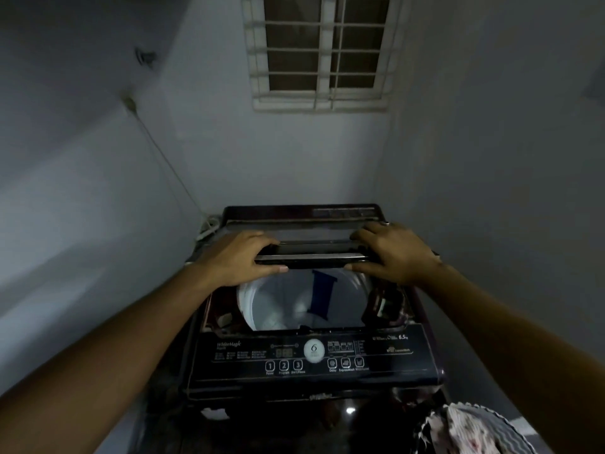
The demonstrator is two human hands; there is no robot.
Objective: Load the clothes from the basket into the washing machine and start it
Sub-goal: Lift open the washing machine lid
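A dark top-loading washing machine [314,385] stands in a narrow corner below me. Its folding lid [311,253] is partly raised. My left hand [235,257] grips the lid's front edge on the left, and my right hand [393,250] grips it on the right. Under the lid the white drum [281,306] is open to view, with a dark blue strip [322,298] inside; I see no clothes in it. The control panel [311,355] with numbered buttons faces me. A heap of patterned clothes [465,430] shows at the bottom right; the basket itself is hidden.
Grey walls close in on the left [82,208] and right [507,158]. A barred window [320,50] sits high on the back wall. A white hose or cable [209,227] lies behind the machine's left rear corner.
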